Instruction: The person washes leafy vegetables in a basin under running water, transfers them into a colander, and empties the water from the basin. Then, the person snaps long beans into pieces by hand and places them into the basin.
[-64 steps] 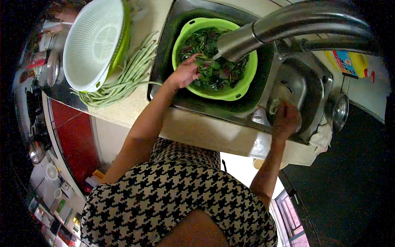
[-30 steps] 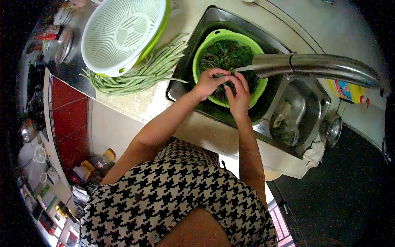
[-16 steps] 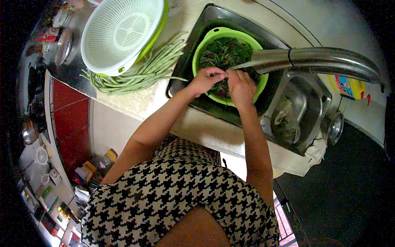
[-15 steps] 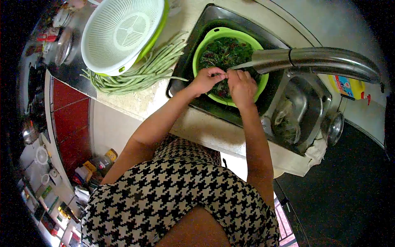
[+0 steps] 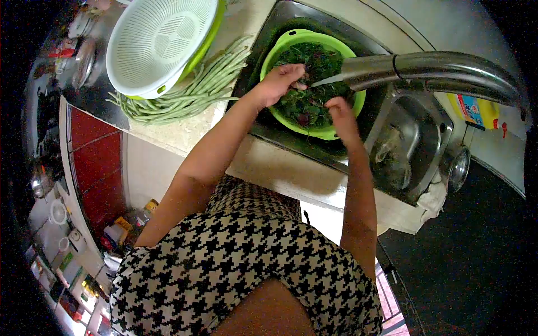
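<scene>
A green basin [image 5: 268,63] full of leafy greens [image 5: 305,109] sits in the large sink bowl. My left hand [image 5: 280,84] is over the basin's left side, its fingers pinched together beside the water stream; what they grip is too small to name. Slightly blurred, my right hand [image 5: 343,119] is over the basin's lower right edge with its fingers curled, and whatever they hold is hidden. Water runs from the faucet [image 5: 370,70] between the hands into the greens. The two hands are apart.
Long green beans [image 5: 185,101] lie on the counter left of the sink, beside a white colander [image 5: 162,42] nested in a green one. The small sink bowl [image 5: 417,120] at the right holds a pale, wet clump [image 5: 390,154]. A yellow bottle [image 5: 476,112] stands behind it.
My hands, fingertips together half a second ago, have separated: the left moved up slightly, the right moved right and down. Earlier, my right hand was over the small sink bowl.
</scene>
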`<state>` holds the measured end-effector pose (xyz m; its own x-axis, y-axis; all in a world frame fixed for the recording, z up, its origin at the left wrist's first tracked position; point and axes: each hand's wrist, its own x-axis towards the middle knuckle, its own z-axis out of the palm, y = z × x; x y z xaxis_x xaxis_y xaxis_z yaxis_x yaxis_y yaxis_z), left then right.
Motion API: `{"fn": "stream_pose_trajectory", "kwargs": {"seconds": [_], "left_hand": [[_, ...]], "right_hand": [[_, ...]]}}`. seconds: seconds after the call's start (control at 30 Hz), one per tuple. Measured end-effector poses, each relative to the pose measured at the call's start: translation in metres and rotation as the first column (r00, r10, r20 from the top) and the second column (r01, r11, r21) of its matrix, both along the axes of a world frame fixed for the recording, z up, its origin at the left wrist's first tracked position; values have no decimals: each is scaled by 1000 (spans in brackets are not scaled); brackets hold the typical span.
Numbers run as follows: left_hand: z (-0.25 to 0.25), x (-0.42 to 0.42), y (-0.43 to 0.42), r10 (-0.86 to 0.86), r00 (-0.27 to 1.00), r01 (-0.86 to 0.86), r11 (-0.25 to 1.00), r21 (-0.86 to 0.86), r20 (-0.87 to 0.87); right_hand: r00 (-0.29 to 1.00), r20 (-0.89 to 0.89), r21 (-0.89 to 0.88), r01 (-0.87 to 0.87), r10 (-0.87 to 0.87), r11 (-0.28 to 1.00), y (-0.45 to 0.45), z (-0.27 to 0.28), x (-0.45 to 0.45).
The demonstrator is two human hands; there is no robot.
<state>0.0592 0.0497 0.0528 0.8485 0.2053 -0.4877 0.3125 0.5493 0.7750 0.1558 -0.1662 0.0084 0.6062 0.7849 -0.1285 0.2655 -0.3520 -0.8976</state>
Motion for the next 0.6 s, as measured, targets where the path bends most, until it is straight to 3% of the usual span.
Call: {"fn": "stream_pose_trajectory", "kwargs": {"seconds": [0.03, 0.07, 0.1, 0.17, 0.2, 0.3, 0.33, 0.43, 0.47, 0.53, 0.57, 0.6], "left_hand": [[2, 1, 1, 20, 998, -28, 993, -115, -67], [5, 1, 2, 32, 990, -62, 972, -225, -136], [-2, 1, 5, 25, 997, -46, 959, -281, -76], [-24, -6, 10, 18, 999, -2, 921, -390, 39], [-21, -9, 12, 61, 993, 3, 845, -534, 101], [-14, -15, 5, -36, 994, 57, 973, -223, 99], [-13, -16, 6, -39, 991, 66, 973, -222, 126], [-3, -21, 5, -56, 985, 84, 983, -164, 166], [0, -20, 4, -72, 985, 89, 990, -105, 155], [11, -18, 2, -119, 984, 111, 992, 59, 133], [15, -17, -1, -152, 981, 131, 978, 163, 120], [19, -15, -4, -186, 977, 153, 952, 264, 105]], "right_hand": [[999, 41, -4, -24, 24, 1000, 0, 3, -13], [992, 120, -232, -18, 47, 973, 3, 3, -24], [978, 191, -446, 7, 87, 895, 7, 1, -33], [961, 208, -567, -35, 184, 823, 15, 9, -49], [950, 211, -623, -52, 232, 780, 18, 12, -53], [925, 247, -616, -80, 289, 783, 20, -1, -58], [946, 183, -645, -89, 266, 759, 20, 0, -56], [956, 290, -602, 146, 45, 785, 22, 7, -47], [923, 381, -505, 256, -53, 824, 22, 10, -43], [927, 283, -151, 298, -247, 943, 32, 31, -38], [922, 205, 33, 328, -327, 944, 37, 44, -38], [943, 114, 60, 306, -312, 950, 45, 60, -39]]}}
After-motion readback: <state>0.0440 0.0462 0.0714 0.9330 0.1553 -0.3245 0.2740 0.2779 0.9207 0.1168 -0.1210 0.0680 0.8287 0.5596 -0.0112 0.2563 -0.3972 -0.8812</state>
